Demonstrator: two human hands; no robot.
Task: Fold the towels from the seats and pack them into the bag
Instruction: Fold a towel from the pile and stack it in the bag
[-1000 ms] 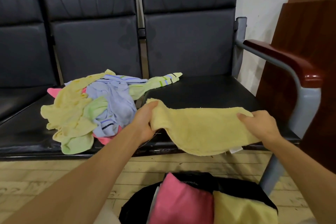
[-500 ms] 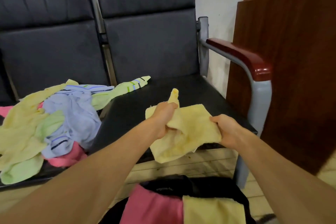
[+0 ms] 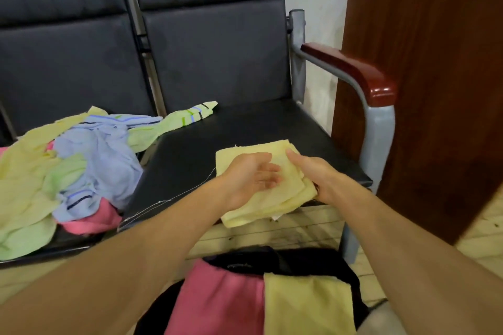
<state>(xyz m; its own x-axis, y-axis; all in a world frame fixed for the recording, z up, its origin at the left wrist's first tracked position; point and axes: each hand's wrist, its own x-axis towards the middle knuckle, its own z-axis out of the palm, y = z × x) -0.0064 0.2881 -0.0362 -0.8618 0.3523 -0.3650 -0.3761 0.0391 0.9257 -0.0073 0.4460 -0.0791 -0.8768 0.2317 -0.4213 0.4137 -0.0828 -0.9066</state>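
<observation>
A folded yellow towel (image 3: 275, 204) lies on the front edge of the right black seat (image 3: 190, 166), one corner hanging over the edge. My left hand (image 3: 250, 179) is over its middle with straight fingers, palm turned partly up. My right hand (image 3: 315, 177) rests on its right edge, fingers stretched out along the cloth. Below, on the floor, the black bag (image 3: 313, 261) stands open with a folded pink towel (image 3: 217, 299) and a folded yellow towel (image 3: 307, 304) inside. A loose pile of towels (image 3: 89, 160) in yellow, green, blue and pink covers the left seat.
A metal armrest with a red-brown top (image 3: 351, 68) bounds the right seat. A dark wooden board (image 3: 435, 90) leans on the wall beyond it. A striped green towel (image 3: 185, 119) reaches from the pile onto the right seat. The floor is pale wood.
The yellow towel, held stretched and then bunched between both hands, now lies folded flat on the seat. Both hands have let go of it and opened. The view has shifted right.
</observation>
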